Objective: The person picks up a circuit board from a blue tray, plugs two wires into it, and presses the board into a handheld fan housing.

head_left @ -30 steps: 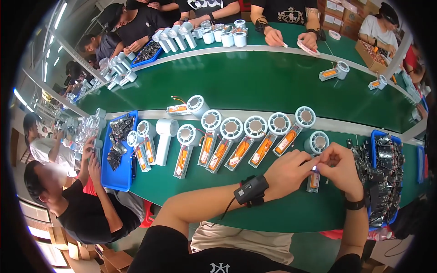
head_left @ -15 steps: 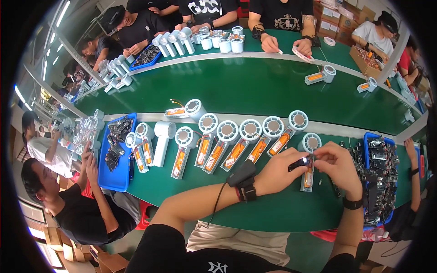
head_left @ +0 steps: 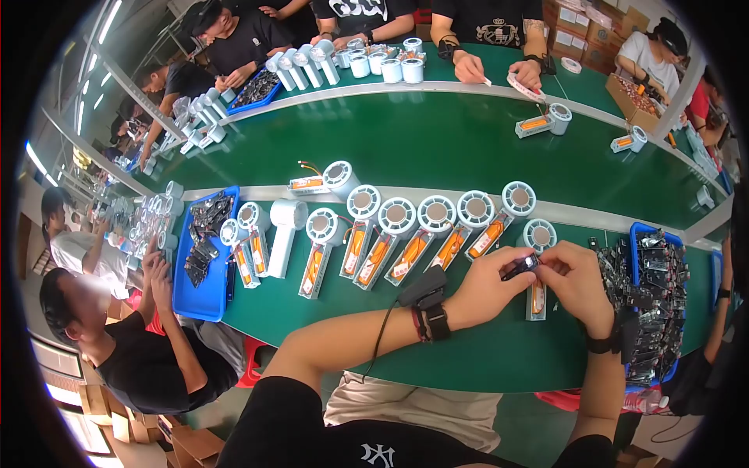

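Note:
My left hand [head_left: 488,287] pinches a small black circuit board [head_left: 520,267] between thumb and fingers. At the board's right end the fingertips of my right hand [head_left: 577,285] are closed too, and they hide what they grip there. Both hands are just above an opened light-blue handheld fan [head_left: 539,233]. Its round head points away from me, and its handle, with an orange battery inside, shows partly below my fingers. To the left stands a row of similar opened fans [head_left: 415,248], their handles toward me with orange batteries showing.
A blue tray [head_left: 199,303] with black circuit boards stands at the left. More boards fill a blue tray [head_left: 636,234] at the right, with loose boards [head_left: 614,273] beside it. Beyond a metal rail runs a green belt [head_left: 374,148] carrying fans; co-workers sit along its far side.
The board between my fingers has been raised slightly and turned. My hands stay close together over the same fan. The whole view has shifted a little.

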A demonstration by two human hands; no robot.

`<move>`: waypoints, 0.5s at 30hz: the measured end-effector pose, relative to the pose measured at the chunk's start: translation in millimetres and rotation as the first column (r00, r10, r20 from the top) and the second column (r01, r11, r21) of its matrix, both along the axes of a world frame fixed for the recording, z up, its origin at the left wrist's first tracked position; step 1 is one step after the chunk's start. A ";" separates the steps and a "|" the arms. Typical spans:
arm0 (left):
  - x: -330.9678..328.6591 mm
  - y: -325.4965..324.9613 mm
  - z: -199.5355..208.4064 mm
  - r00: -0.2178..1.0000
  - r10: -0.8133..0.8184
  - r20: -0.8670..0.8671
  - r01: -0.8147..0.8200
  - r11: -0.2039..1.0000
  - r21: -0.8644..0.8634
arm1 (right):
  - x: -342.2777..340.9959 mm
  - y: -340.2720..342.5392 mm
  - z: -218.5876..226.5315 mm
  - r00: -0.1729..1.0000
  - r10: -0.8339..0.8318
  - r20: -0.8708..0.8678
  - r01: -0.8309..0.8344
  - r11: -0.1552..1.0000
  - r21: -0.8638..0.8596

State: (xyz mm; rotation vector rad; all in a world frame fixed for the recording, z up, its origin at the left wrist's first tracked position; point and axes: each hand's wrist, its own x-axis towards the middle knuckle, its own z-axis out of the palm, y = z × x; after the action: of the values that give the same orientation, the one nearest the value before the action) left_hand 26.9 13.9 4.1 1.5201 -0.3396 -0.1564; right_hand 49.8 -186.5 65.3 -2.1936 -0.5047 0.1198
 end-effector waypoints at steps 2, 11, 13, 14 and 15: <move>1.5 0.1 2.4 0.994 -0.003 -0.110 -0.010 0.993 -0.114 | -1.2 3.6 -4.2 0.997 -0.025 0.070 0.023 0.999 0.025; -0.1 -5.9 -5.9 0.995 0.094 0.046 -0.093 0.995 -0.026 | -6.3 10.9 -9.8 0.950 -0.071 0.305 0.078 0.997 -0.012; -1.5 -6.0 -5.0 0.996 0.083 0.017 -0.083 0.996 -0.040 | -8.6 13.8 -13.5 0.948 -0.099 0.302 0.101 0.995 0.012; -2.3 -6.2 -4.7 0.997 0.071 -0.014 -0.072 0.996 -0.054 | -9.6 15.3 -15.8 0.947 -0.129 0.296 0.124 0.992 0.035; -2.6 -6.4 -4.2 0.997 0.058 -0.045 -0.061 0.996 -0.069 | -10.0 16.6 -17.1 0.944 -0.158 0.289 0.148 0.987 0.058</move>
State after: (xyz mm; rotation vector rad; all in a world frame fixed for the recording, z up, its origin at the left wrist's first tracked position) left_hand 24.3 7.6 -0.1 1.4532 -0.2626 -0.1290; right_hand 39.8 -169.9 48.2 -2.2177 -0.4914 -0.3010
